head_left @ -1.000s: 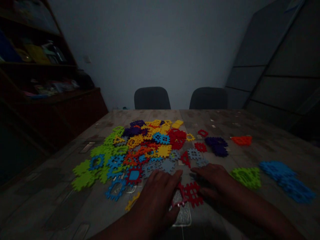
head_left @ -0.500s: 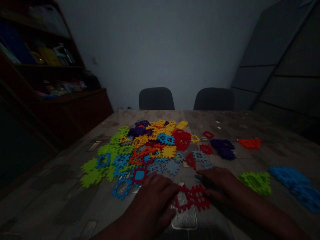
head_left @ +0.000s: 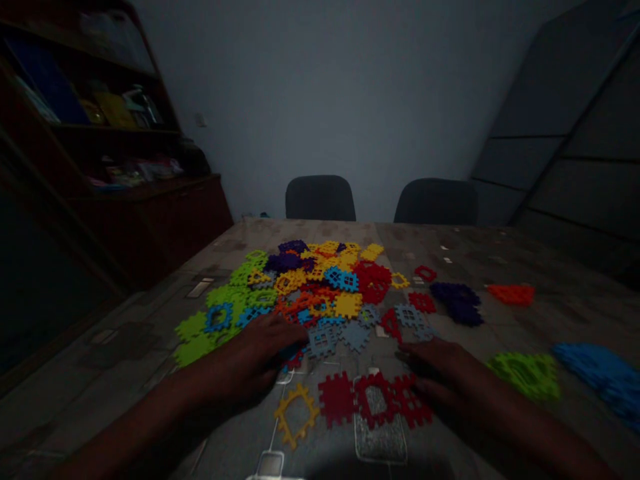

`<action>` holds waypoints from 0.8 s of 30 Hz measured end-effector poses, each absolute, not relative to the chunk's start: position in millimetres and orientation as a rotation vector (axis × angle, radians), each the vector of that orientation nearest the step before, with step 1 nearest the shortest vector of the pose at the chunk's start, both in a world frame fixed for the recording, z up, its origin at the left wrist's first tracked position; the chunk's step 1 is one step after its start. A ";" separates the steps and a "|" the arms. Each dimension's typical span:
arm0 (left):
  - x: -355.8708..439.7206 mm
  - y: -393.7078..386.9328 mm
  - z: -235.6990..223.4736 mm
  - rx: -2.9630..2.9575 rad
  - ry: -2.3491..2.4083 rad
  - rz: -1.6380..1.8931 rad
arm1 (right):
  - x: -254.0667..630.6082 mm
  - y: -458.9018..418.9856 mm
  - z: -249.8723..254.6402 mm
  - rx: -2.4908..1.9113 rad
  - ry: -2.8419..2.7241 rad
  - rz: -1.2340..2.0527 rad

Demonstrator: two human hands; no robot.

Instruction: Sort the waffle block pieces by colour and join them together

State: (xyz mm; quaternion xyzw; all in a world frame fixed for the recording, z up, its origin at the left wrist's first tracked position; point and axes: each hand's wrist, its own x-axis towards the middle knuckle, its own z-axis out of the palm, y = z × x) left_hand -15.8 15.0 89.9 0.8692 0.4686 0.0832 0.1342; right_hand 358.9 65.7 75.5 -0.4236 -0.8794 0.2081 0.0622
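My left hand (head_left: 260,350) reaches over the near edge of a pile of toothed plastic building pieces, thumb and fingers apart. Under its fingers lie a blue piece (head_left: 290,352) and a red one, both mostly covered. My right hand (head_left: 440,373) rests low over the table, index finger stretched out and thumb at the red window piece (head_left: 413,400). That piece adjoins a red square frame (head_left: 375,399), with a solid red square (head_left: 336,399) beside it on the left. A yellow open frame (head_left: 297,415) lies at the left end of this row.
The mixed pile holds lime pieces (head_left: 193,330), grey pieces (head_left: 323,340) and yellow pieces (head_left: 349,305). To the right lie stacks of purple (head_left: 457,301), orange (head_left: 511,294), lime (head_left: 525,375) and blue (head_left: 600,377) pieces. Two chairs (head_left: 320,198) stand behind the table.
My left hand has moved left and forward from the red pieces to the pile, uncovering the solid red square and the yellow frame. My right hand stays by the red window piece.
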 end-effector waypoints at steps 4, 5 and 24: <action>-8.1 16.8 94.8 2.556 1.373 0.190 | 366.3 68.6 65.0 -1.210 -2.618 0.593; -6.1 17.1 94.4 2.568 1.382 0.191 | 368.0 69.6 62.7 -1.188 -2.603 0.591; -4.9 27.3 104.4 2.551 1.149 0.095 | 377.0 87.3 60.4 -1.281 -2.450 0.498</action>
